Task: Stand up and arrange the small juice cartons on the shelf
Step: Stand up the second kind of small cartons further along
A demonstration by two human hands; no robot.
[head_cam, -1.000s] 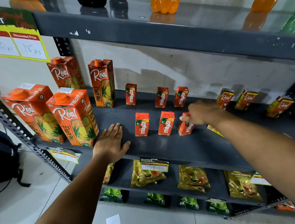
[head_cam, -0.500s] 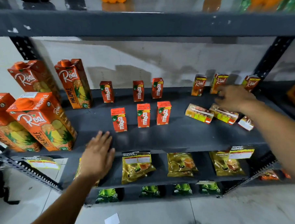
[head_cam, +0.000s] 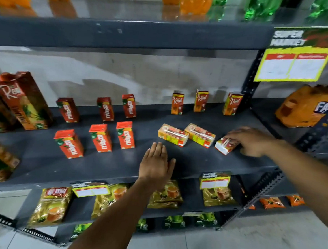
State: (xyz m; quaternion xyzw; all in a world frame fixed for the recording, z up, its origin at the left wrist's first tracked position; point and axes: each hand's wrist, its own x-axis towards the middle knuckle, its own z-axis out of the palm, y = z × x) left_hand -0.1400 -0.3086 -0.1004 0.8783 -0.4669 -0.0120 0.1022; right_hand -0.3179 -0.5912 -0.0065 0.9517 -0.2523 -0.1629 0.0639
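Observation:
Three small juice cartons lie flat on the dark shelf (head_cam: 195, 163): one (head_cam: 173, 134), a second (head_cam: 199, 135), and a third (head_cam: 226, 145) at the right. My right hand (head_cam: 252, 140) rests on the third carton, fingers curled over it. My left hand (head_cam: 157, 161) lies flat, fingers apart, on the shelf's front part just below the first lying carton. Three small Real cartons (head_cam: 201, 101) stand at the back right. Several small red Maaza cartons (head_cam: 100, 137) stand in two rows at the left.
Tall Real pineapple cartons (head_cam: 24, 99) stand at the far left. A metal upright (head_cam: 249, 86) bounds the shelf at the right, with an orange Fanta pack (head_cam: 306, 106) beyond it. Bottles stand on the shelf above; gold and green pouches (head_cam: 50, 206) fill the lower shelves.
The view has shifted right. My right hand moved down from the middle lying carton to the rightmost one. My left hand slid right along the shelf to below the lying cartons.

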